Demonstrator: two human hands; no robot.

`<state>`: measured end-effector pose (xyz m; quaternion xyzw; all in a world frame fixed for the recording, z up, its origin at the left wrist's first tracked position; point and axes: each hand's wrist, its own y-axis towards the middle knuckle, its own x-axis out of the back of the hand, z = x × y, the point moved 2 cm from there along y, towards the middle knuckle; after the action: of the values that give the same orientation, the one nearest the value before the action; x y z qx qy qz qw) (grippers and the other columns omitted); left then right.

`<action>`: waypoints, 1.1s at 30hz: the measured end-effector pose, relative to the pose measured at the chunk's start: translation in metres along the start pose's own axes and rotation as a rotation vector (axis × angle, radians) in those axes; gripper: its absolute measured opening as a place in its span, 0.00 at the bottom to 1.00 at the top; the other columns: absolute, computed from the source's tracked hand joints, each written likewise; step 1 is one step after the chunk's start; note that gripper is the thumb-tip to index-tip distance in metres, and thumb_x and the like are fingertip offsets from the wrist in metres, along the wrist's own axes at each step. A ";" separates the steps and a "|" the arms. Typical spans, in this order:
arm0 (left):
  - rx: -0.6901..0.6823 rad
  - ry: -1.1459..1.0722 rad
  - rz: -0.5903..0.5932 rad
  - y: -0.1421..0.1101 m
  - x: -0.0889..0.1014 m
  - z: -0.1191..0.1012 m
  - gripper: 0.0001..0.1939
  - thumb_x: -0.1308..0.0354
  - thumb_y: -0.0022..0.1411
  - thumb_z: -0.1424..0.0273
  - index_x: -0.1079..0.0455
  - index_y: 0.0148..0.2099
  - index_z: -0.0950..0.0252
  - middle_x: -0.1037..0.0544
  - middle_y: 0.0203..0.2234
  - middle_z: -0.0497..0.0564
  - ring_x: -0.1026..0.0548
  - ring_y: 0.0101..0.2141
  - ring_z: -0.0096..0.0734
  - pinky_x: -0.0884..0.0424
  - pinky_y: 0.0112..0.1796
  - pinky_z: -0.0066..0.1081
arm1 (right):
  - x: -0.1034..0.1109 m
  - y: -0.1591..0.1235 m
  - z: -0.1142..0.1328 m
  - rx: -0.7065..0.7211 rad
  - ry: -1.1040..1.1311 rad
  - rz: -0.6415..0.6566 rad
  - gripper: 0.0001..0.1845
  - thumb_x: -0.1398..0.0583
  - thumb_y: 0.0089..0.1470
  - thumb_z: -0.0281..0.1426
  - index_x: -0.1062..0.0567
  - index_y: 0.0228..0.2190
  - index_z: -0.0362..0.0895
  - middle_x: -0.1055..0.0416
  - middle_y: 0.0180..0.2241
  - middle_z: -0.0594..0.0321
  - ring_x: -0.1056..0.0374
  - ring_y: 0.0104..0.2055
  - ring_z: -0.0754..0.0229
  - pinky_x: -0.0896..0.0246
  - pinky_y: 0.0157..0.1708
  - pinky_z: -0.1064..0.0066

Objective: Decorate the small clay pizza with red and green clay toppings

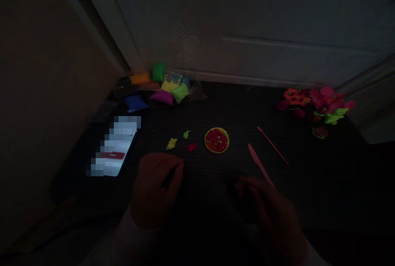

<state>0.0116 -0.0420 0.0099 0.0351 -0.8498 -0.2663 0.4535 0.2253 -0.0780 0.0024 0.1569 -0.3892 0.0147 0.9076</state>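
Note:
My left hand (157, 190) is closed low over the dark table, thumb and forefinger tips close together; whether anything is in it is too dark to make out. Just beyond it lie small yellow (171, 143), green (186, 134) and red clay pieces (191, 147). My right hand (270, 204) is closed in a pinch, and what its fingertips hold is lost in shadow. A pink plastic clay knife (259, 163) lies beside its knuckles, and a thin pink stick tool (273, 145) rests farther right. Between and beyond both hands sits a round, yellow-rimmed clay piece (217, 140) topped with red and green bits.
A lit phone (119, 150) lies on the left. Several bags of coloured clay (162, 89) are heaped at the back against a pale panel (262, 19). Bright clay flowers (321, 101) stand at the back right, with a small red-green clay piece (320, 132) in front.

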 end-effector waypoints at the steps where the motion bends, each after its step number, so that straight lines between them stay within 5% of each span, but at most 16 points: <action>1: -0.025 -0.050 0.033 -0.001 -0.003 -0.006 0.04 0.48 0.55 0.75 0.32 0.34 0.65 0.25 0.27 0.49 0.29 0.31 0.31 0.33 0.34 0.35 | 0.000 0.001 0.001 -0.003 -0.013 -0.004 0.10 0.51 0.56 0.31 0.30 0.34 0.46 0.25 0.24 0.67 0.29 0.24 0.66 0.32 0.23 0.79; 6: -0.076 -0.217 0.179 -0.006 -0.024 -0.030 0.04 0.47 0.54 0.75 0.31 0.32 0.65 0.24 0.25 0.47 0.28 0.29 0.30 0.35 0.35 0.36 | -0.002 0.005 0.000 0.005 -0.062 0.015 0.11 0.45 0.51 0.39 0.32 0.25 0.46 0.28 0.21 0.68 0.31 0.21 0.66 0.35 0.19 0.78; 11: -0.034 -0.266 0.260 -0.009 -0.034 -0.029 0.05 0.49 0.55 0.75 0.31 0.31 0.65 0.25 0.24 0.48 0.29 0.28 0.29 0.35 0.33 0.35 | -0.002 0.007 -0.002 0.102 -0.037 0.091 0.06 0.46 0.53 0.30 0.29 0.33 0.45 0.26 0.30 0.63 0.29 0.32 0.65 0.32 0.31 0.77; 17: 0.006 -0.339 0.266 -0.008 -0.033 -0.024 0.05 0.48 0.55 0.75 0.31 0.31 0.66 0.25 0.24 0.48 0.29 0.28 0.28 0.34 0.33 0.33 | -0.004 0.007 -0.008 0.113 -0.081 0.085 0.11 0.47 0.54 0.26 0.31 0.39 0.43 0.26 0.35 0.60 0.30 0.36 0.65 0.32 0.36 0.76; 33: 0.019 -0.370 0.256 -0.007 -0.035 -0.023 0.05 0.48 0.55 0.75 0.31 0.32 0.66 0.25 0.24 0.48 0.29 0.28 0.27 0.35 0.33 0.31 | -0.009 0.007 -0.009 0.081 -0.053 0.152 0.06 0.46 0.53 0.31 0.30 0.28 0.44 0.28 0.27 0.62 0.31 0.29 0.65 0.34 0.29 0.76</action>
<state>0.0485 -0.0471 -0.0093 -0.1184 -0.9186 -0.2004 0.3194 0.2248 -0.0674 -0.0080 0.1636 -0.4232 0.0950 0.8861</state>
